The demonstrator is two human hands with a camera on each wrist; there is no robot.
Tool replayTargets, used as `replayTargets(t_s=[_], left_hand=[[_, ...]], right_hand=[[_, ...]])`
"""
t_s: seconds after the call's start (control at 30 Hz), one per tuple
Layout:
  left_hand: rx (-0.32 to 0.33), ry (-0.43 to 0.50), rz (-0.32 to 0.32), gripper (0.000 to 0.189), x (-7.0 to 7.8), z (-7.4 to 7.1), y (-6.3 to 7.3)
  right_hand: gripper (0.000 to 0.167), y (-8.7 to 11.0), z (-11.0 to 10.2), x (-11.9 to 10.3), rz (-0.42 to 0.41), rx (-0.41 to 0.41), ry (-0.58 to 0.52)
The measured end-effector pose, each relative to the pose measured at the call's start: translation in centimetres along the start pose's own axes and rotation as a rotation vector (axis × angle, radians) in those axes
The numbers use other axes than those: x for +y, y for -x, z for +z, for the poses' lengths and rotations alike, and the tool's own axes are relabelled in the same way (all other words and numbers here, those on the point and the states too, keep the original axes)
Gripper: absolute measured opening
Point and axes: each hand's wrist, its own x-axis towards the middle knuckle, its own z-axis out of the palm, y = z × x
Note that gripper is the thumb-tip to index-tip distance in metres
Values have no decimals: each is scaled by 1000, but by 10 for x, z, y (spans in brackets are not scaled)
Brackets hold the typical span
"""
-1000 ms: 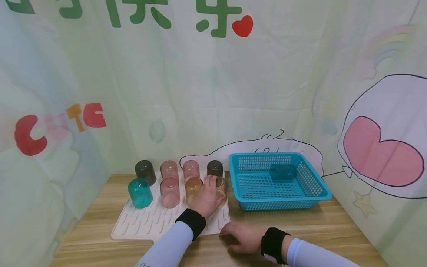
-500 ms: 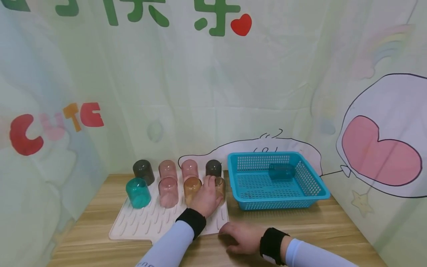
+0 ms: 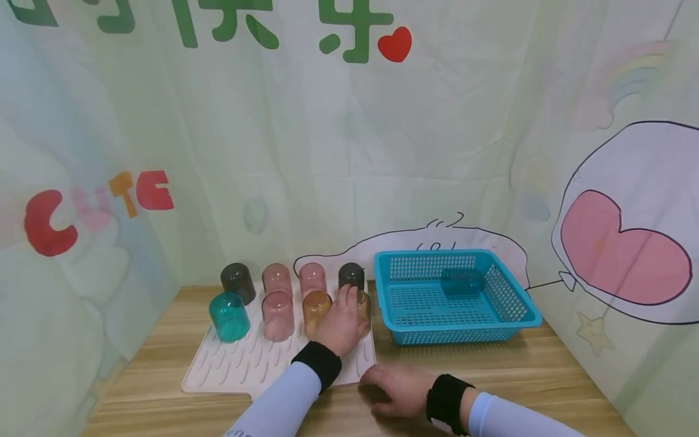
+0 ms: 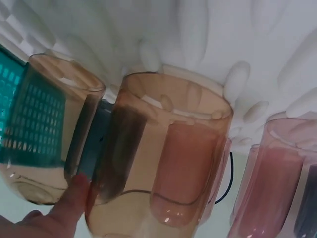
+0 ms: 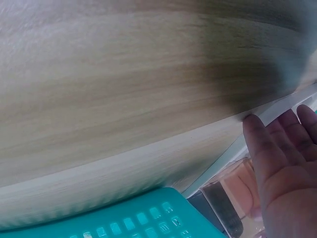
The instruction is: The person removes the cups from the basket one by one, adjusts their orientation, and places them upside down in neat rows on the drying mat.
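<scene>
In the head view my left hand is around a light-brown clear cup, thumb at its near right side, fingers along its left. This cup stands upside down at the right end of the front row. In the left wrist view one fingertip lies between that cup and an amber cup. My right hand rests by the near right corner of the white drying mat. In the right wrist view its fingers are loosely extended at the mat's edge, one fingertip touching there, holding nothing.
More upturned cups stand in two rows on the mat: a teal cup, several pink cups and dark grey ones. Right of the mat sits a blue basket with a bluish cup lying inside. A printed curtain hangs behind.
My left hand has shifted slightly to the right over the light-brown cup. The cups, the basket and my right hand stay as they were; the head view sways a little.
</scene>
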Motion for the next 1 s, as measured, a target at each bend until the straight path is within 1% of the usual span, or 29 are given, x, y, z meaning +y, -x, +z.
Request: replayTargets(t_s=[0.13,0.3,0.47,0.6,0.7,0.8,0.87,1.0], left_hand=[[26,-56,28,86,3,-5,-1],[95,-91,89,84,6,-15,0],[101,-75,125,80,10,-32,5],[112,-62,152,75,9,-43,10],[146,-51,163,69,5,-50,17],[167,-32,165,63,0,-55,28],[160,-32,163,60,-6,-57,37],[112,-52,161,54,-21,-58,55]], right_hand=[[43,0,-1,-1,-4,0,1],[42,0,-1,0,4,-10,-15],[41,-1,-3,-2,7,-20,-37],[39,-1,-7,-6,3,-12,-48],[38,-1,-9,-8,1,-6,-47],[38,-1,-9,-8,-4,-5,-43],[38,-2,-8,-7,-4,-10,-46],[38,-3,-9,-6,4,-21,-54]])
